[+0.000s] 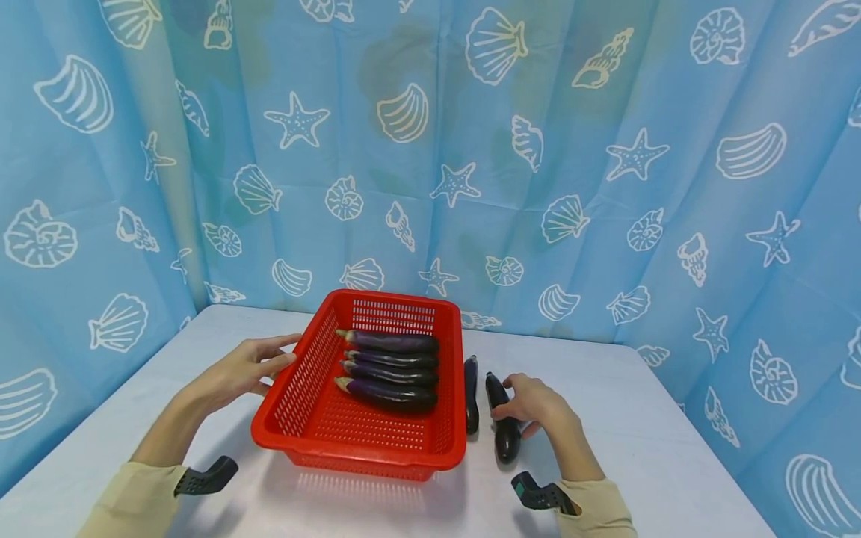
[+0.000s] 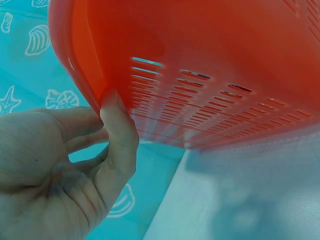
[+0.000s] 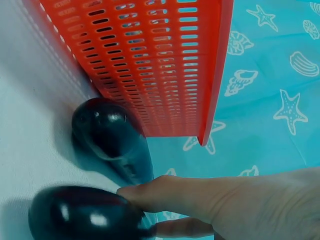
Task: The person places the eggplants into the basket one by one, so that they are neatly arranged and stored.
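A red plastic basket [image 1: 363, 454] with slotted walls stands in the middle of the table, with several dark purple eggplants [image 1: 393, 371] lying side by side in it. At its left rim, the fingertips of my left hand [image 1: 238, 368] touch the outside; in the left wrist view the thumb [image 2: 120, 132] rests just under the lip. To the right of the basket, my right hand [image 1: 538, 407] pinches an eggplant [image 1: 506, 441] lying lengthwise on the table, thumb on the near side. Another eggplant [image 1: 472, 396] lies between that one and the basket's right wall.
White cloth covers the table [image 1: 605, 418]. Behind it and along both sides hangs a blue curtain [image 1: 484, 246] printed with white shells and starfish. Each wrist carries a black camera mount, such as the left one [image 1: 205, 478].
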A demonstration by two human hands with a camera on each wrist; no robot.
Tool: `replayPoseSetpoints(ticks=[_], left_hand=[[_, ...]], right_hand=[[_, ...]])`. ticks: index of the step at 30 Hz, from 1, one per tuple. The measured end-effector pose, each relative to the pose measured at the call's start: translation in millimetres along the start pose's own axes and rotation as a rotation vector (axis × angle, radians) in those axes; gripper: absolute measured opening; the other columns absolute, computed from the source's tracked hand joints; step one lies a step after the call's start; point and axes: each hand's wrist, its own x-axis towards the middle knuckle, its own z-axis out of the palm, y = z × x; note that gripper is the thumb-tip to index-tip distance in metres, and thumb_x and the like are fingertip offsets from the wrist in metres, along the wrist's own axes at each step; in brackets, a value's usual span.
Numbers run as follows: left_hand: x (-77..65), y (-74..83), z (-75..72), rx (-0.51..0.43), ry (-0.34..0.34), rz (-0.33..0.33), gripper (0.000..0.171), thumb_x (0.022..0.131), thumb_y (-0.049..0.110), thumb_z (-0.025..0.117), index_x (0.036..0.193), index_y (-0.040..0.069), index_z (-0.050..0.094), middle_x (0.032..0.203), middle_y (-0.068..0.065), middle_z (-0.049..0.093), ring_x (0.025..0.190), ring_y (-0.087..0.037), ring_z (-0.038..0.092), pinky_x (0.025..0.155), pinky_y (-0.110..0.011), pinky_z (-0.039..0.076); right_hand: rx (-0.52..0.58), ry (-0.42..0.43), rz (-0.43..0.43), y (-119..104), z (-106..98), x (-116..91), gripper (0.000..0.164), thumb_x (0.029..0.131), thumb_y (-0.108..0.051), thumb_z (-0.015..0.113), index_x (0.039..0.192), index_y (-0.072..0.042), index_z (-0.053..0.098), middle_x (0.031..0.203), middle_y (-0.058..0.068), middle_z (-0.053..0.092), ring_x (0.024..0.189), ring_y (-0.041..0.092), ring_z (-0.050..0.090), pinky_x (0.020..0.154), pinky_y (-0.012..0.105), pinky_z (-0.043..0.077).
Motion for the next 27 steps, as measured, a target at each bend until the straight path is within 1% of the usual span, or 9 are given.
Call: replayPoseSetpoints(ticks=[7,14,19,27], left_hand=[[-0.5,-0.5,-0.1,0.002,0.002,0.002,0.068,0.098,0.031,0.059,0.154,0.007,0.029,0.136,-0.026,0.056,0.104,-0.026,0.069,0.079,-0.045,0.061],[-1.2,-0.2,-0.4,0.001,-0.002,0.006,0.068,0.098,0.031,0.059,0.154,0.007,0.029,0.136,-0.026,0.056,0.105,-0.027,0.069,0.079,-0.045,0.061],[-1.3,-0.2,0.3,-0.002,0.001,0.002,0.068,0.098,0.031,0.059,0.154,0.007,0.030,0.135,-0.025,0.057,0.104,-0.026,0.069,0.079,-0.045,0.061],[-0.8,-0.2,1.0,0.001,-0.001,0.007,0.068,0.098,0.030,0.059,0.154,0.006,0.029,0.135,-0.026,0.057,0.104,-0.026,0.069,0.079,-0.044,0.061]], right_hand=[[-0.033,-0.005,0.022,4.2,-3.5,1.2,0.066,0.081,-0.024,0.079,0.135,0.000,0.050,0.113,0.022,0.060,0.080,0.023,0.064,0.059,0.032,0.060],[-0.044,-0.014,0.031,10.4,-7.0,3.3,0.064,0.081,-0.022,0.079,0.134,0.001,0.051,0.118,0.024,0.059,0.082,0.023,0.064,0.062,0.035,0.060],[-0.033,-0.024,0.037,15.4,-10.2,3.6,0.064,0.081,-0.021,0.079,0.134,0.002,0.051,0.117,0.023,0.059,0.085,0.024,0.063,0.063,0.036,0.061],[-0.054,-0.017,-0.018,23.8,-15.2,-0.6,0.065,0.080,-0.019,0.079,0.134,0.004,0.052,0.120,0.025,0.059,0.090,0.025,0.066,0.064,0.038,0.061]])
